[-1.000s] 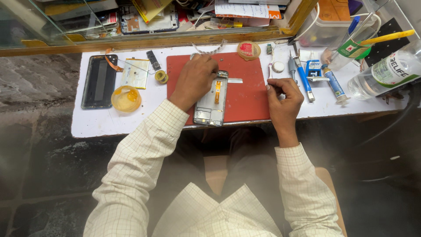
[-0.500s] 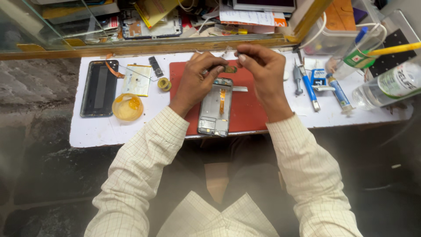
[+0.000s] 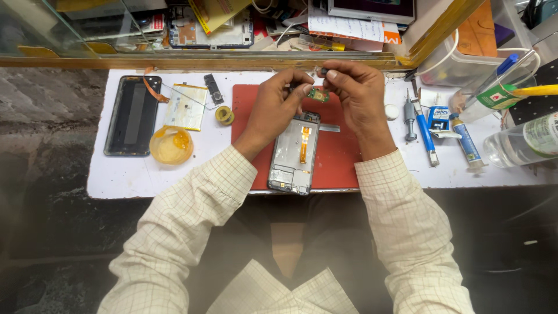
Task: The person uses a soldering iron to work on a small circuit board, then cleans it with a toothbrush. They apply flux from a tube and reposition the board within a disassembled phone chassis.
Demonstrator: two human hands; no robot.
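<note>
White, smooth tabletop (image 3: 145, 180) carries one flat red mat (image 3: 343, 157) where one opened phone frame (image 3: 293, 154) lies, and above it our left hand (image 3: 273, 110) and right hand (image 3: 357, 93) pinch one small green circuit board (image 3: 318, 94) between narrow fingertips.

- I see even, bright light on the white tabletop (image 3: 116, 180), with only soft shadows.
- The lower part is dim and hazy.
- Straight lines bend near the edges.
</note>
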